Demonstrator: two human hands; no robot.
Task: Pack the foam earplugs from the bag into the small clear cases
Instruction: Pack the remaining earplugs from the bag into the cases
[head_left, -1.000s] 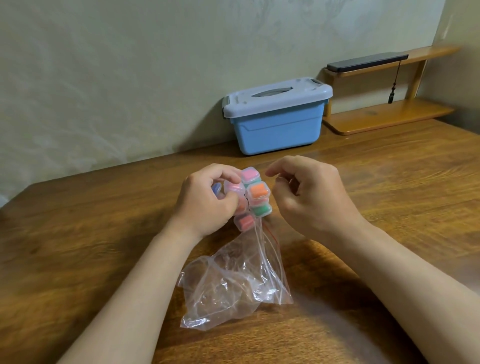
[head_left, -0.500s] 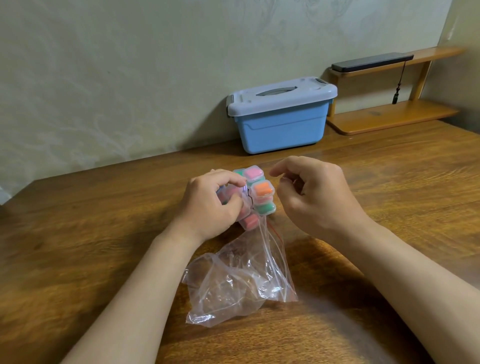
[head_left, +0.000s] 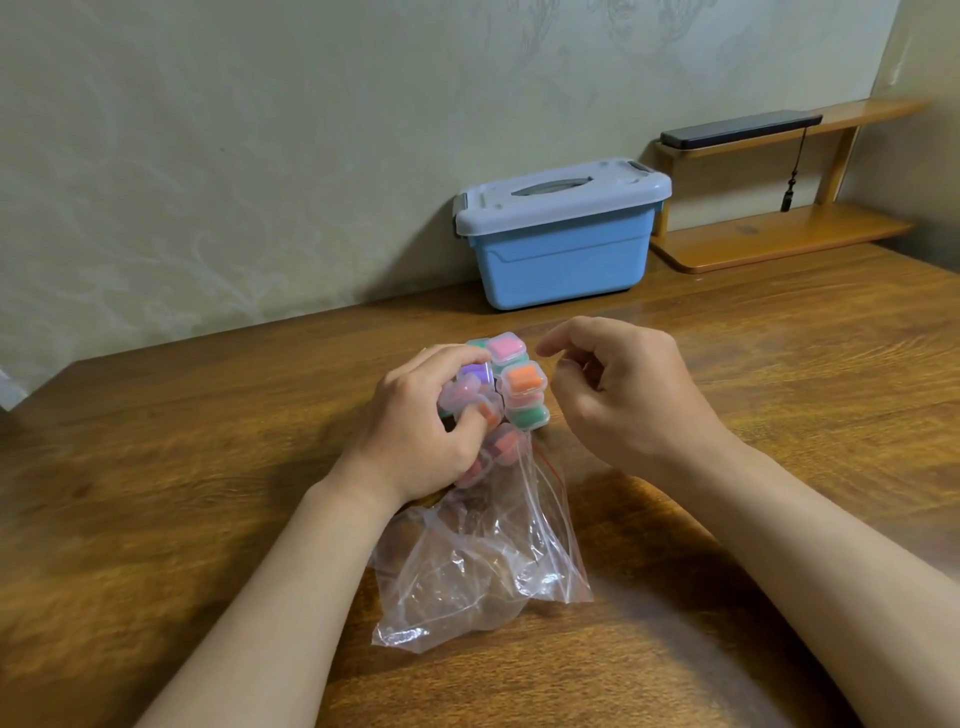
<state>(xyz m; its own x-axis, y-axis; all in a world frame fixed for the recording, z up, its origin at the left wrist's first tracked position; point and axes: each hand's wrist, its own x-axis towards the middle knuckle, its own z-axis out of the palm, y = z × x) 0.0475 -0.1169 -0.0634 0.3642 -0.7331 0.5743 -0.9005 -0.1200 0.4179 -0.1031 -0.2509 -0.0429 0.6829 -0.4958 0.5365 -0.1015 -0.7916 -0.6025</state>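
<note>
bag (head_left: 483, 571) lies crumpled on the worktop (head_left: 208, 467), nearest us. just beyond, left hand (head_left: 415, 431) grips a clump of cases (head_left: 525, 415), colours inside. right hand (head_left: 628, 400) hovers just right of them, fingers loosely curled, holding nothing, and looks best placed for the orange case (head_left: 522, 378).

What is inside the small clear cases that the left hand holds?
The clear cases show pink foam on top, orange foam below it, green foam lower, purple foam by the fingers. The left hand covers the other cases, so their contents are hidden.
</note>
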